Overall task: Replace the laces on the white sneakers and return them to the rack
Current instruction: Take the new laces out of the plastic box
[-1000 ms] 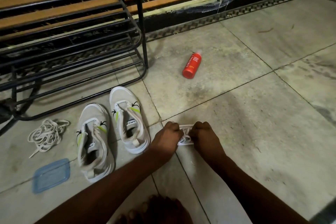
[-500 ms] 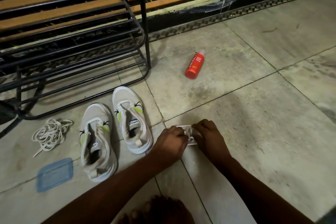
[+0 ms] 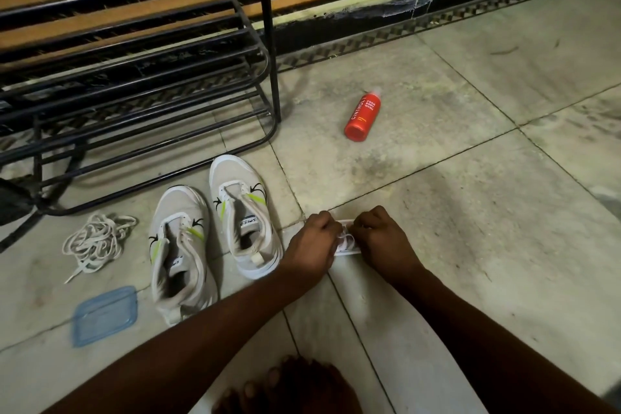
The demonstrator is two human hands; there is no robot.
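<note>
Two white sneakers with yellow-green marks stand side by side on the floor without laces, the left one nearer me and the right one closer to the rack. A loose pile of old white laces lies to their left. Just right of the sneakers, my left hand and my right hand both grip a small white packet of laces on the floor; most of it is hidden between my fists.
A black metal shoe rack stands at the back left, in front of a slatted wall. A red foam wash bottle lies on the tiles beyond my hands. A blue plastic lid lies at the near left. My foot shows at the bottom.
My hands stay together on the packet, with the fingers shifting slightly on it. The view has moved a little; nothing else on the floor has changed place.
</note>
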